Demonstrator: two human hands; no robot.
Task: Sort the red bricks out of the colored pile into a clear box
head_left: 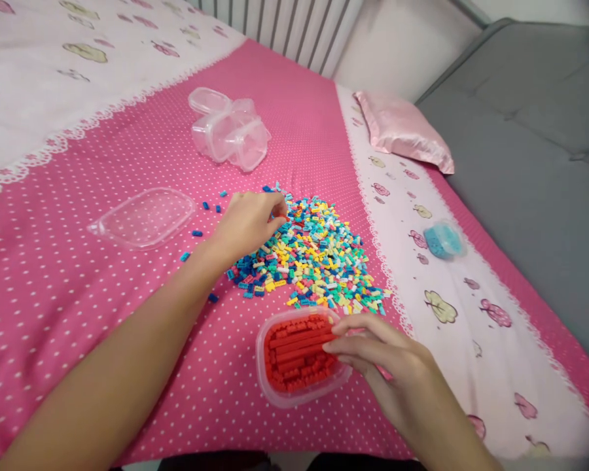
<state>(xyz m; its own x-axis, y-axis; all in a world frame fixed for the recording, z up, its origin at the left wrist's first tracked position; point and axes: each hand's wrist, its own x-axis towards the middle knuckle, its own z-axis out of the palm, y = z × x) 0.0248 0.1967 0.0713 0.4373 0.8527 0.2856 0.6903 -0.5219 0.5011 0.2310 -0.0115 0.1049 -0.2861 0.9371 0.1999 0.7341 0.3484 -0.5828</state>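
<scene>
A heap of small, multicoloured toy bricks (319, 252) is spread over the bed. My left hand (252, 219) reaches to the heap's upper left side, its thumb and fingers curled together with a bit of red brick showing between them. Nearer to me, a clear plastic tub (261, 366) holds tightly stacked red toy bricks (299, 353), some in long rows. My right hand (383, 353) is at the tub's right side, fingertips drawn together over the red bricks; what they pinch, if anything, is hidden.
A clear lid (144, 219) lies on the dotted pink sheet (294, 98) at left. Several clear tubs (230, 131) are grouped beyond the heap. To the right are a small tub of blue bricks (444, 240), a pink pillow (402, 131) and a grey headboard (525, 124).
</scene>
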